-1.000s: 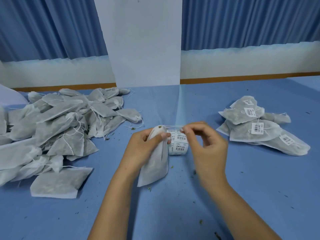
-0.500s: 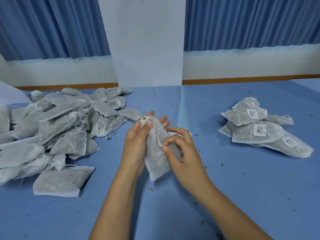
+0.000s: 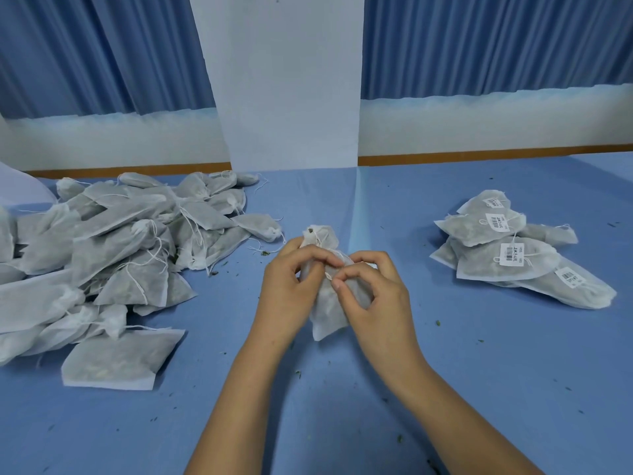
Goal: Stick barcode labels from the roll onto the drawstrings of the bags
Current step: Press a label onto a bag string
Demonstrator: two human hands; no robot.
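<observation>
A white mesh bag (image 3: 325,313) is held upright above the middle of the blue surface (image 3: 445,371), with its gathered neck uppermost. Its thin white drawstring (image 3: 318,238) trails down the front. The left hand (image 3: 291,286) holds the bag's upper half, its fingers (image 3: 318,258) curled round the left side. The right hand (image 3: 373,293) is at the bag's right side, and its thumb and forefinger pinch a small loop of the drawstring. Whether a label lies in that pinch cannot be told.

Toward the left edge sprawls a large heap of unlabelled bags (image 3: 120,252), reaching back to the far edge. Toward the right edge lies a smaller stack of labelled bags (image 3: 479,265), each with a white barcode label (image 3: 511,254) on its string. Green crumbs (image 3: 263,253) dot the surface.
</observation>
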